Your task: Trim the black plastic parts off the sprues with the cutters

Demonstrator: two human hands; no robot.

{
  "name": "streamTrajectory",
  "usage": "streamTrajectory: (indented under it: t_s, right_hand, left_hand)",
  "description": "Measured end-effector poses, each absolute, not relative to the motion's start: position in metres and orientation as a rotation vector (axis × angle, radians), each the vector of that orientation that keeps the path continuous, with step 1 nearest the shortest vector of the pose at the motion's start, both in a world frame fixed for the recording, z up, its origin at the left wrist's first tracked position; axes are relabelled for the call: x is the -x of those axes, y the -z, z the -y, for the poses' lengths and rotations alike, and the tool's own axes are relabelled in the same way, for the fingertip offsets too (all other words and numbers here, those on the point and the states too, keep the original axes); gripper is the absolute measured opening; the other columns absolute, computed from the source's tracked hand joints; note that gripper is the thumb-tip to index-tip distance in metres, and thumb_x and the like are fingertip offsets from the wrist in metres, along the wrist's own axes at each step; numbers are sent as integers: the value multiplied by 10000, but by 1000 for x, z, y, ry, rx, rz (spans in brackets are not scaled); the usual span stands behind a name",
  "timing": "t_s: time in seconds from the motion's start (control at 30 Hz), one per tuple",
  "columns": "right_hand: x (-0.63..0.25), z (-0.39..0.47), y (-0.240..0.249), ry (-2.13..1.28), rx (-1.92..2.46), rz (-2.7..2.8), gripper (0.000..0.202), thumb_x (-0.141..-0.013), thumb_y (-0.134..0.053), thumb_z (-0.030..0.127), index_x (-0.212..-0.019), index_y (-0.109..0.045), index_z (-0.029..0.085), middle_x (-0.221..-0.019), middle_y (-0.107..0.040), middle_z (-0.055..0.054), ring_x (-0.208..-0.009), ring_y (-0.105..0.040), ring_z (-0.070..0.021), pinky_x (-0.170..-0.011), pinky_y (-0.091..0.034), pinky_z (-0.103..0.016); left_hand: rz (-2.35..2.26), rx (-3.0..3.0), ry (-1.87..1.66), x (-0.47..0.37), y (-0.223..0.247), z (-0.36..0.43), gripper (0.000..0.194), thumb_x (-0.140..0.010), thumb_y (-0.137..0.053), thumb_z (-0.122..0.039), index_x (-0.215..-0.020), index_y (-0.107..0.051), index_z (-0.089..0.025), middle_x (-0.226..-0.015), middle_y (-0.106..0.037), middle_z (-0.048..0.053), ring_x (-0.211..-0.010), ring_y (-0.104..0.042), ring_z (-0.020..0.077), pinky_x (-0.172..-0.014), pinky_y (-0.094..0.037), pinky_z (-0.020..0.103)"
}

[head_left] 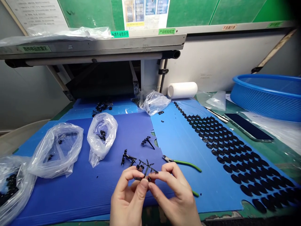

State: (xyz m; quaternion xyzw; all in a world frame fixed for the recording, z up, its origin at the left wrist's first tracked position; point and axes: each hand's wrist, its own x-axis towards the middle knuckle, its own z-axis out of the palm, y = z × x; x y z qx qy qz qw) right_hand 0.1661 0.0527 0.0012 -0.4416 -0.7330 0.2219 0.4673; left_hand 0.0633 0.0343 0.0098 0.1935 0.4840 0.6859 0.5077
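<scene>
Nearest to us are our own two hands, raised over the front of the work surface. Our left hand point(128, 197) pinches a black branched part point(146, 169) between thumb and fingers, and our right hand point(176, 191) grips its other side with thumb and forefinger. Beneath, we see a dark blue sheet point(70, 194) at the left and centre, beside a lighter blue sheet point(178, 135); a green worktop point(249, 204) shows past their edges. Just beyond our fingers lie two more black pieces, a near one point(128, 158) and a farther one point(147, 142). Pliers point(188, 164) with green handles lie partly hidden behind our right hand. To our left stand three clear plastic bags point(56, 157) with black bits inside; to our right, black discs point(230, 150) spread in slanting rows. Past them we find a phone point(249, 125) and a blue mesh basket point(265, 77). At the back, a white roll point(182, 90) rests against a pale wall point(211, 59), a metal shelf point(94, 47) with green labels spans the left, and above it we face a green board point(192, 12) bearing printed sheets.
</scene>
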Motion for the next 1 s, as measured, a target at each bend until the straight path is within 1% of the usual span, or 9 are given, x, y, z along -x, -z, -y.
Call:
streamTrajectory:
  t_s: [0.1,0.23,0.3,0.4,0.47,0.6,0.7,0.83,1.0]
  right_hand:
    - [-166,-53,0,-569,1061,1785,166,-779,-558,111,-903,-598,213,-759,-450,-13,-710,-507,-172,-603,-468,-298]
    - [-170,-53,4,-405,1034,1794,198,-754,-582,83,-901,-601,213,-741,-428,-9,-676,-483,-170,-575,-439,-306]
    - [-173,-54,5,-309,984,1804,248,-739,-583,50,-919,-606,218,-719,-422,-3,-650,-464,-165,-568,-418,-317]
    - [-175,-54,8,-265,902,1791,336,-719,-589,17,-964,-609,245,-684,-417,7,-622,-441,-162,-563,-388,-336]
    - [-175,-55,8,-269,870,1776,376,-708,-602,9,-991,-604,257,-672,-415,11,-610,-430,-162,-558,-374,-343]
    - [-173,-56,7,-312,864,1767,362,-700,-611,-1,-967,-605,244,-673,-443,7,-609,-441,-165,-558,-378,-347]
    - [-174,-57,5,-406,880,1781,322,-715,-596,-5,-937,-604,227,-696,-501,-7,-629,-483,-168,-571,-406,-341]
    - [-173,-55,3,-548,850,1765,311,-734,-570,-2,-944,-598,225,-734,-568,-23,-654,-538,-168,-583,-449,-326]
    - [-169,-53,5,-689,836,1703,319,-729,-554,11,-968,-584,220,-798,-627,-46,-723,-591,-193,-667,-485,-353]
  left_hand:
    - [-1200,-492,-1676,-62,-12,-34,168,-567,-764,-272,-650,-635,-202,-883,-546,-37,-594,-609,40,-594,-476,103]
    - [-1259,-487,-1680,-55,-18,-34,171,-608,-729,-329,-668,-612,-219,-900,-534,-42,-643,-661,124,-617,-534,207]
    - [-1298,-531,-1704,-54,-20,-33,169,-612,-725,-331,-679,-608,-228,-888,-526,-52,-628,-664,129,-624,-540,225]
    - [-1300,-623,-1747,-56,-19,-31,166,-587,-748,-304,-661,-616,-236,-834,-520,-72,-601,-641,71,-624,-506,147]
    - [-1288,-668,-1749,-59,-17,-29,154,-581,-754,-284,-637,-620,-235,-816,-523,-72,-613,-627,53,-625,-485,111]
    - [-1269,-690,-1723,-63,-14,-29,136,-591,-749,-252,-622,-617,-233,-789,-543,-64,-639,-614,58,-639,-479,106]
    - [-1251,-656,-1713,-64,-14,-30,142,-587,-752,-239,-616,-613,-229,-776,-550,-65,-635,-601,52,-643,-474,100]
    - [-1254,-633,-1727,-66,-14,-31,152,-572,-760,-229,-594,-610,-224,-767,-554,-69,-614,-578,39,-626,-467,86]
    - [-1308,-656,-1759,-67,-13,-30,151,-570,-761,-222,-593,-612,-224,-779,-554,-58,-630,-586,49,-610,-470,84]
